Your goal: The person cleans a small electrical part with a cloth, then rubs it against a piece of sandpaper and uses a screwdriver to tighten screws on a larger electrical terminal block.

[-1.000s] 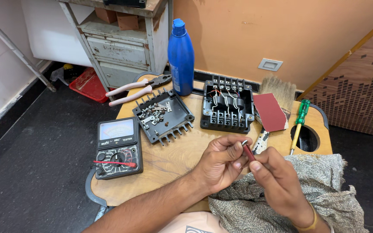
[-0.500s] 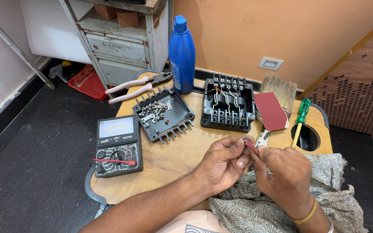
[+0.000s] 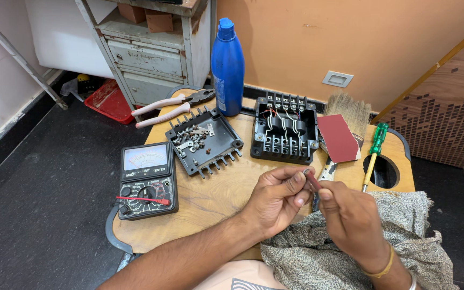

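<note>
I see a small metal part (image 3: 305,172) just right of the frame's centre, pinched at the fingertips of my left hand (image 3: 277,200). It is silvery-grey and tiny, and its exact shape is too small for me to make out. Pressed against it is a narrow folded strip of dark red sandpaper (image 3: 313,181), held between the thumb and fingers of my right hand (image 3: 350,220). The strip slants from lower right up to upper left, its upper end touching the part. Both sit above the wooden tabletop, slightly below mid-height of the frame.
</note>
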